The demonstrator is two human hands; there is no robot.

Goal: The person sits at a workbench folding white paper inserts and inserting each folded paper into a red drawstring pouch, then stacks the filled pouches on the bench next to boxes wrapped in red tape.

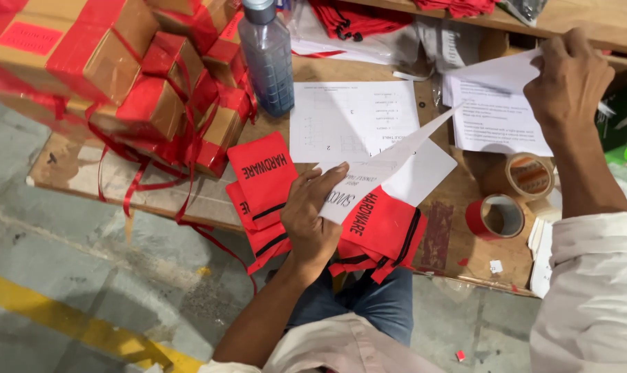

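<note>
A folded white paper sheet [382, 169] is pinched in the grip of the left hand [312, 217], with the thumb on top and the fingers closed under its lower end. The sheet is held up in the air, and its thin point is aimed up and to the right. Just under this hand, a pile of red cloth bags [379, 231] with black edges is spread along the front edge of the wooden worktop [451, 235]. Another white sheet [496, 103] is held at its top corner by the right hand [569, 79], whose grip is closed on the paper, farther back on the worktop. A flat printed sheet [351, 117] is laid on the worktop between the two hands. Two rolls of tape, a red roll [494, 217] and a brown roll [529, 176], are set close beside each other near the right arm. A clear plastic bottle [266, 59] is stood upright behind the bags. To the left of the bottle, brown boxes [120, 69] wrapped in red tape are stacked up. A grey floor [72, 249] with a yellow line [72, 321] is seen below.
</note>
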